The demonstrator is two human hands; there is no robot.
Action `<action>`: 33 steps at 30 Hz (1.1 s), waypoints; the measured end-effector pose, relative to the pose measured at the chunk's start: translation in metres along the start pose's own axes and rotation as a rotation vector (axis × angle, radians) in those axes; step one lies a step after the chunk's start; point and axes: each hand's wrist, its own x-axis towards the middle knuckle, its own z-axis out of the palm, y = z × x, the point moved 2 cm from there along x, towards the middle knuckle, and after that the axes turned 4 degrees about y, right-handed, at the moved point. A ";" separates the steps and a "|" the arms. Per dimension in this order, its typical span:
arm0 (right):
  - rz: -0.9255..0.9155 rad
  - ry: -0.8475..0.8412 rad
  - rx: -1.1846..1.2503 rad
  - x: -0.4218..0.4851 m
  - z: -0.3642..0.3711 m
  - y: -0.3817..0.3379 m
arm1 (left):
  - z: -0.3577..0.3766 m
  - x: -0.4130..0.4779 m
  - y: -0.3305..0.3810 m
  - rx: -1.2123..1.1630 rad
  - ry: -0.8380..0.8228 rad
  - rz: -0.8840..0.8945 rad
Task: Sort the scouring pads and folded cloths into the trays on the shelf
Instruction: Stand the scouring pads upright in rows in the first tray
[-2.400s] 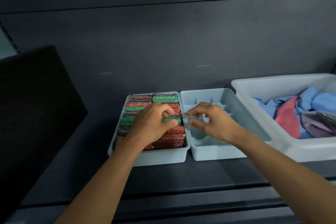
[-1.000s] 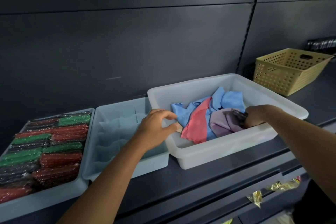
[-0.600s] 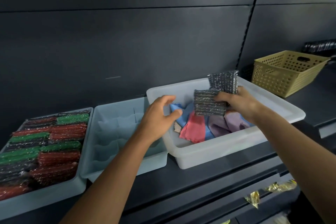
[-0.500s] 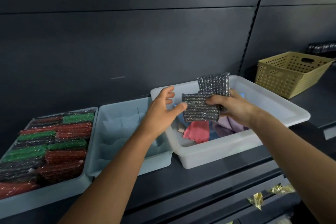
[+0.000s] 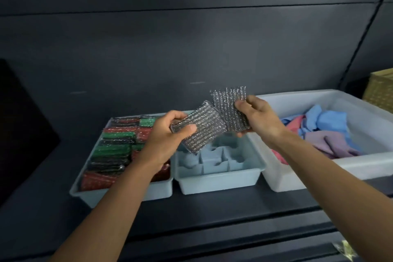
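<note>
2 silver pads over the divided tray point(image 5: 219, 185): left hand point(image 5: 168, 134) grips lower pad point(image 5: 202, 127), right hand point(image 5: 258, 117) pinches upper pad point(image 5: 229, 106). 3 containers on shelf point(image 5: 212, 208): packed pad tray point(image 5: 119, 194), divided tray, white bin point(image 5: 361, 168) holding cloths point(image 5: 327, 132).

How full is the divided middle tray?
Empty as far as visible: the divided tray shows bare compartments; a held silver pad covers part of its back.

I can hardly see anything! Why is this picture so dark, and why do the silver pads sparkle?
Head view: weak light on a dark wall leaves it gloomy; the left pad, in the left hand, and the right pad, in the right hand, are shiny and throw back tiny glints; the wide lens slightly bows the seam; the bottom corners look soft.
</note>
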 end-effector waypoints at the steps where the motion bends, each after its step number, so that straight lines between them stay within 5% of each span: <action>1: -0.029 0.002 -0.018 0.000 0.013 0.000 | -0.015 -0.002 -0.006 -0.044 0.040 -0.032; 7: -0.187 0.023 -0.088 -0.021 0.084 -0.012 | -0.096 -0.005 -0.031 -0.113 0.381 -0.129; 12: -0.166 -0.335 -0.132 -0.043 0.128 -0.007 | -0.142 -0.012 -0.043 -0.114 0.503 -0.147; 18: -0.553 -0.459 -0.921 -0.060 0.172 0.001 | -0.157 -0.024 -0.045 -0.114 0.454 -0.132; 23: -0.680 -0.469 -1.214 -0.066 0.195 0.013 | -0.163 -0.031 -0.042 -0.058 0.375 -0.043; 27: -0.529 -0.464 -1.139 -0.059 0.191 0.022 | -0.168 -0.036 -0.042 0.025 0.266 -0.010; 31: -0.294 -0.374 -0.383 -0.058 0.173 -0.001 | -0.160 -0.038 -0.043 0.084 0.138 0.075; 33: -0.343 -0.372 -0.305 -0.060 0.169 -0.014 | -0.153 -0.037 -0.043 0.118 0.077 0.101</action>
